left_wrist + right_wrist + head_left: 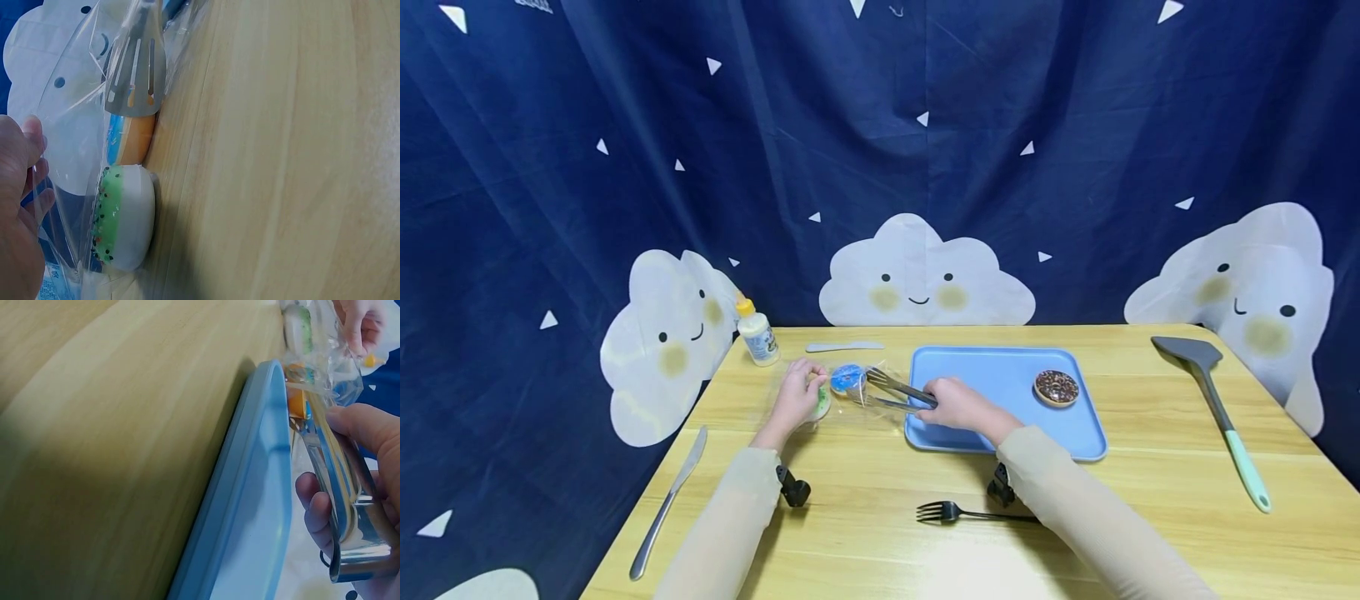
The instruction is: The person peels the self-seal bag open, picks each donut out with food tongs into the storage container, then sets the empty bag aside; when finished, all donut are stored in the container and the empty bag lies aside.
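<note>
A clear plastic bag [69, 150] lies on the table, its upper film pinched by my left hand [796, 393]. Inside it are a green-iced donut [128, 215] with dark sprinkles, near that hand, and a blue-iced donut [847, 377]. My right hand [958, 406] grips metal tongs [365, 547], over the left side of the blue tray [985, 367]. Their slotted end [136, 75] reaches into the bag beside the blue donut; whether the tongs touch it I cannot tell. On the tray's right part sits a chocolate-iced donut [1056, 388].
A bottle with a yellow cap [758, 333] stands at the back left, near a pale knife [845, 346]. Along the left edge lies a metal table knife [668, 504]. A black fork [951, 512] is in front, partly under my right arm. A spatula [1213, 404] lies at right.
</note>
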A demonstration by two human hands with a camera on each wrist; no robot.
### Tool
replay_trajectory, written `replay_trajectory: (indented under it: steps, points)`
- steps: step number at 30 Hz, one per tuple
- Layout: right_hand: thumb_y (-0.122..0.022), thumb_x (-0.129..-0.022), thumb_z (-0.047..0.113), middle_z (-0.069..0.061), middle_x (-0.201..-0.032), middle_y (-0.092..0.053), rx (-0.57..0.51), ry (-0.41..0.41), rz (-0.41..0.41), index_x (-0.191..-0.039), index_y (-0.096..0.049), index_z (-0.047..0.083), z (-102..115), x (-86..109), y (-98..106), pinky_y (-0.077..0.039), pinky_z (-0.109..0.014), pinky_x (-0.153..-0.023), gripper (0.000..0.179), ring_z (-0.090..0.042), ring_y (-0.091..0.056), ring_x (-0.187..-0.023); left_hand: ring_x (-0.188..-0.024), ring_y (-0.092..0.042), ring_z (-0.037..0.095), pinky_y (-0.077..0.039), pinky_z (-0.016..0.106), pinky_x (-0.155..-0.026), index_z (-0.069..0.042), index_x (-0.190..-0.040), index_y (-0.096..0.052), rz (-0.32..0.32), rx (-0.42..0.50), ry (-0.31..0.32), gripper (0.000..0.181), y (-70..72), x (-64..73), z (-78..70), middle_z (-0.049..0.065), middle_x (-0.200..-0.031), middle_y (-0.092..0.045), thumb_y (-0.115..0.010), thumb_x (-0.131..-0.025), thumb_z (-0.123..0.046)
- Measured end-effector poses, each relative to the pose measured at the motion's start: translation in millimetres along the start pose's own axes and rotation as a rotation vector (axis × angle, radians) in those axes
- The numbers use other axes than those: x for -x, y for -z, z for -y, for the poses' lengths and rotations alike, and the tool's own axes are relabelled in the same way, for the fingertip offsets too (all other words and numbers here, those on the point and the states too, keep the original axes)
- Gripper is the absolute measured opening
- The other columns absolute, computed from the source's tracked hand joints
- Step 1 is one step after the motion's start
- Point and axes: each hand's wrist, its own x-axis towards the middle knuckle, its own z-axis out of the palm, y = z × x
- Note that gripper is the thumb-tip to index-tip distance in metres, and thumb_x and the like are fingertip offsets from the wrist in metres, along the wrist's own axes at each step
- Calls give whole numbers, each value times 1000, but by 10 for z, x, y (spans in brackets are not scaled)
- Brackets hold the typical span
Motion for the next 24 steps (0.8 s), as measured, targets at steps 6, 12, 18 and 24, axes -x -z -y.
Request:
replay_trajectory:
  steps: [6,12,18,24]
  points:
    - [-68,-85,25,2,-57,-45,18,37,4,-78,-59,9,-15,-11,-15,-30,-22,-43,19,-8,-34,-46,-102,-49,26,-39,44,-97,-2,-86,-60,3,-4,4,6,9,9,-7,9,-96,-57,-59,-90,-7]
    - [-66,-86,25,3,-57,-44,49,64,17,-80,-60,9,-23,14,4,-29,-22,-43,19,-8,-33,-47,-103,-48,26,-39,45,-97,-3,-86,-59,6,0,14,6,-1,4,5,9,-97,-57,-59,-90,-8]
    - [-67,-86,25,2,-60,-49,63,82,27,-81,-62,8,-33,74,56,-34,-23,-45,17,-8,-37,-49,-102,-48,25,-40,44,-97,-4,-87,-59,12,15,25,5,0,-1,2,7,-96,-56,-60,-89,-8]
    - [-67,-85,21,1,-63,-50,62,131,15,-86,-64,4,-90,163,125,-36,-24,-47,18,-9,-39,-51,-104,-47,25,-38,43,-99,-3,-88,-59,19,20,47,8,15,-8,-19,7,-98,-56,-59,-90,-11]
